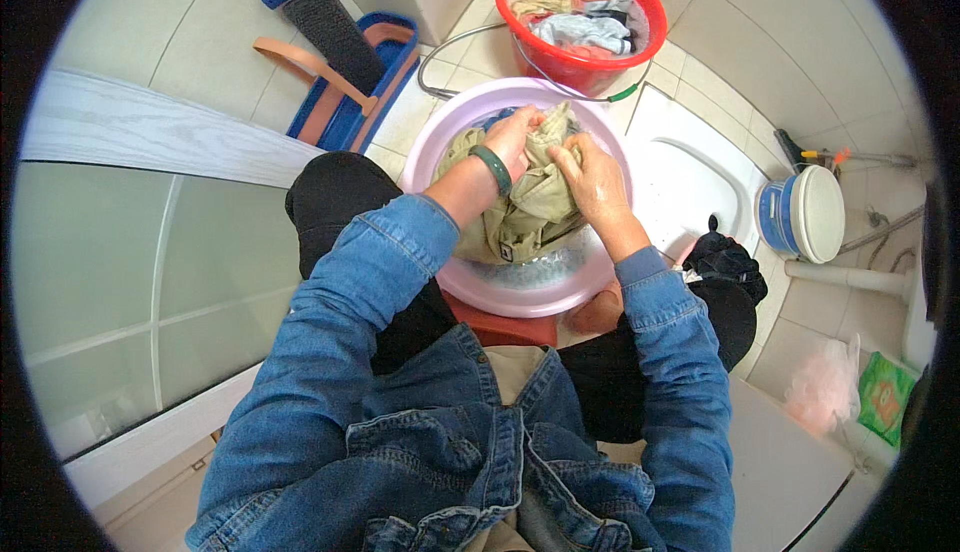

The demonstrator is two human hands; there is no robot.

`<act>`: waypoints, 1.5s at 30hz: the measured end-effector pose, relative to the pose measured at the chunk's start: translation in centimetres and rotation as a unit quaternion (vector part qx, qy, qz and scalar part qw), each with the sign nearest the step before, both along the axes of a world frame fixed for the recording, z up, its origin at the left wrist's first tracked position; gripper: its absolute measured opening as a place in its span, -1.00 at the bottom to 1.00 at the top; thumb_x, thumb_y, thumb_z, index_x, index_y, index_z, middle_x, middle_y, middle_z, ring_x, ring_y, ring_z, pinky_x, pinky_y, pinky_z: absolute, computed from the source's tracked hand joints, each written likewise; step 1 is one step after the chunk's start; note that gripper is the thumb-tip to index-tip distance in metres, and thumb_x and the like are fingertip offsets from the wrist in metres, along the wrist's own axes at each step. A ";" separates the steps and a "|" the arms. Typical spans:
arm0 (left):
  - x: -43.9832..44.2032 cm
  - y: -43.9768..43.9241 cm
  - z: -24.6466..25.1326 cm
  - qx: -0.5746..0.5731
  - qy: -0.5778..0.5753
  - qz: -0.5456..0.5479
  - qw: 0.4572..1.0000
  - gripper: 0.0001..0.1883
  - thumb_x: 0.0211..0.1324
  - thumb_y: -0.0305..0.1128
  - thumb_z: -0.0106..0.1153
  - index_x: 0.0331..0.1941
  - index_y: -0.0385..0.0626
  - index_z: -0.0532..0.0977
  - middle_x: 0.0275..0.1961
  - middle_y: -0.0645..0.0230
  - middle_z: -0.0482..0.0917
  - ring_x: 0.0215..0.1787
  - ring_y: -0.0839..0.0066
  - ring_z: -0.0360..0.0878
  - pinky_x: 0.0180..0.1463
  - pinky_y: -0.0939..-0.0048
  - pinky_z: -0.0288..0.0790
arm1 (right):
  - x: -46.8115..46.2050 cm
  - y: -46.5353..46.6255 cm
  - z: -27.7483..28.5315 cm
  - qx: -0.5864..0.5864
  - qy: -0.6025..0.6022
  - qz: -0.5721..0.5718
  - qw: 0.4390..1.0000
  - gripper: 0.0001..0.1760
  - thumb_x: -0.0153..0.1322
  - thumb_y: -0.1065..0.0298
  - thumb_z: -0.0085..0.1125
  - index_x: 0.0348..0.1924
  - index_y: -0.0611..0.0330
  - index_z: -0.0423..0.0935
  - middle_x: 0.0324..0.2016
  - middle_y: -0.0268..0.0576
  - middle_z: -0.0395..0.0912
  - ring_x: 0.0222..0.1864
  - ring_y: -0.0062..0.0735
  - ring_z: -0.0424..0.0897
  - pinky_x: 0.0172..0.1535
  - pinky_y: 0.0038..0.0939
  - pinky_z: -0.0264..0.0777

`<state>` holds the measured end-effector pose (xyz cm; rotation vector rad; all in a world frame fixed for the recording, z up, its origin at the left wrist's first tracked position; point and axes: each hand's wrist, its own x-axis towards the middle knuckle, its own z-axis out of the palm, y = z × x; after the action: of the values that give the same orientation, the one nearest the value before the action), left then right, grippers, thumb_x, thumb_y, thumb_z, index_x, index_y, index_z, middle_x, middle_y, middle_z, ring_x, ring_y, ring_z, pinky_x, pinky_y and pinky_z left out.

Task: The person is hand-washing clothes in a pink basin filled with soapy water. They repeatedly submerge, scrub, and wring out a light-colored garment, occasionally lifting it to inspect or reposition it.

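Observation:
A khaki garment [525, 214] lies bunched and wet in a pale pink plastic basin [517, 304], with sudsy water showing at the near side. My left hand [514, 139], with a dark green bangle at the wrist, grips a fold of the cloth near the basin's far side. Just to its right, my right hand [592, 177] pinches another part of the same garment, its skin wet. Between the two hands the cloth is drawn up. Some dark blue cloth [499, 116] shows behind my left hand.
Beyond the basin stands a red bucket [517, 56] of soaking clothes, its wire handle lowered towards the basin. A blue mop bucket [405, 41] with a flat mop [334, 34] is at the far left. On the right are a white squat toilet [690, 169] and a lidded white-and-blue pail [817, 214].

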<state>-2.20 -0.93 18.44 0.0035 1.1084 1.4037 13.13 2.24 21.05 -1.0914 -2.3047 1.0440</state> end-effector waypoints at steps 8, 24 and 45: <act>0.6 -1.1 -0.9 0.089 0.077 -0.112 0.987 -0.70 0.17 -0.53 0.06 0.00 -0.31 0.38 -0.08 0.21 0.54 -0.09 0.43 0.56 0.00 0.38 0.48 | 0.4 1.4 -2.0 -0.084 0.044 -0.066 0.993 -0.65 0.34 0.09 0.13 -0.27 0.24 0.53 -0.41 -0.01 0.58 -0.32 -0.18 0.56 -0.19 -0.32 0.38; -2.3 -0.6 2.7 0.115 0.322 -0.086 0.936 -0.41 0.13 -0.19 0.18 0.15 -0.26 0.25 0.09 0.14 0.40 0.13 0.42 0.33 0.17 0.46 0.20 | 2.5 3.2 -2.9 -0.295 0.184 -0.084 0.934 -0.76 0.41 0.22 0.03 -0.29 0.20 0.55 -0.45 -0.38 0.51 -0.39 -0.63 0.43 -0.26 -0.57 0.31; -2.1 -1.7 2.3 0.202 0.117 -0.173 0.957 -0.66 0.21 -0.30 0.11 0.02 -0.21 0.44 -0.02 0.31 0.55 0.01 0.49 0.51 0.11 0.40 0.36 | 3.3 3.2 -0.9 -0.389 0.263 -0.105 0.877 -0.70 0.44 0.19 0.02 -0.14 0.25 0.52 -0.30 -0.29 0.55 -0.27 -0.55 0.50 -0.16 -0.54 0.37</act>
<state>-4.28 -2.64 20.78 0.6428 0.9354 1.3066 16.44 5.44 20.12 -1.0870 -1.3018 1.9589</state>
